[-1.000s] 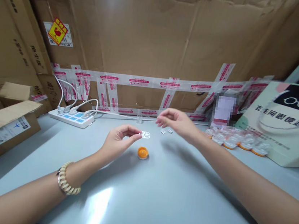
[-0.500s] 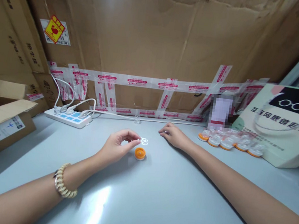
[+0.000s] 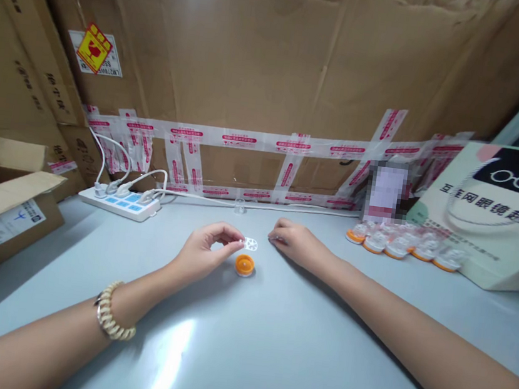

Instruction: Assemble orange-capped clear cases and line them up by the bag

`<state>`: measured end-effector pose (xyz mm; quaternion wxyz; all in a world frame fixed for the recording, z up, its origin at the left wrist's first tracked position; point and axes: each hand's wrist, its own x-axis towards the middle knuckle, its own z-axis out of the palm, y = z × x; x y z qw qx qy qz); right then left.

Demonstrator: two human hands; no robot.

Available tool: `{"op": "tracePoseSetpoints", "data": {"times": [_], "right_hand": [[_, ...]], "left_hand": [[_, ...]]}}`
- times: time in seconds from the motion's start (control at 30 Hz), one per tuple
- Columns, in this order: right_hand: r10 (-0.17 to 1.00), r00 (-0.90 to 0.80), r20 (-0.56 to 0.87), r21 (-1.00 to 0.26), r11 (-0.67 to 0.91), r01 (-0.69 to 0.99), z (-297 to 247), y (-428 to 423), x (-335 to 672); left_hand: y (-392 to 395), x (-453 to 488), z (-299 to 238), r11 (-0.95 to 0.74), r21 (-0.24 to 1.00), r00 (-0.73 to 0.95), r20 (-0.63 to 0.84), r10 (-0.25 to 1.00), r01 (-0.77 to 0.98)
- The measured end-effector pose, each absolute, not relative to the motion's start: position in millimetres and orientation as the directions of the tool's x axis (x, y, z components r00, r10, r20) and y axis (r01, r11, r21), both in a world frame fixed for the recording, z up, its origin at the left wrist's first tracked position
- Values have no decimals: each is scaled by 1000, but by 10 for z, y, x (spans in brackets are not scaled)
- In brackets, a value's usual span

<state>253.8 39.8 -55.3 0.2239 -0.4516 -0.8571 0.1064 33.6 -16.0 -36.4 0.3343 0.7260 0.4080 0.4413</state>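
My left hand [image 3: 208, 246] pinches a small flat white oval piece with cut-out holes [image 3: 251, 244] by its left end, just above the table. Right below that piece an orange round cup with a pale base [image 3: 245, 265] stands on the table, its hollow side up. My right hand [image 3: 295, 240] rests low over the table to the right of the white piece, fingers curled together at the tips. Whether those fingertips hold some small thing is too small to make out.
A white power strip [image 3: 120, 203] with plugs stands back left, beside an open cardboard box [image 3: 5, 223]. A small clear piece [image 3: 239, 206] sits near the back cable. Several clear-topped orange containers [image 3: 398, 244] line up before a paper bag [image 3: 488, 216]. Large cardboard [image 3: 257, 61] walls the back.
My right hand has moved slightly left, toward the white piece, with its fingers more drawn together. My left hand keeps its pinch on the piece. The view has shifted slightly.
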Motion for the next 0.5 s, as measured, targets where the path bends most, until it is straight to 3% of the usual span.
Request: {"op": "tracePoseSetpoints", "data": {"times": [0.13, 0.33, 0.5], "right_hand": [[827, -509, 237, -386, 561, 732, -523, 322, 2492], [825, -565, -4, -603, 449, 659, -356, 305, 2545], [744, -666, -53, -574, 523, 630, -340, 330, 2607]], "left_hand": [[-163, 338, -362, -438, 843, 282, 358, 890, 311], [-143, 330, -369, -437, 847, 279, 361, 890, 301], [-123, 326, -368, -439, 849, 291, 358, 887, 295]]}}
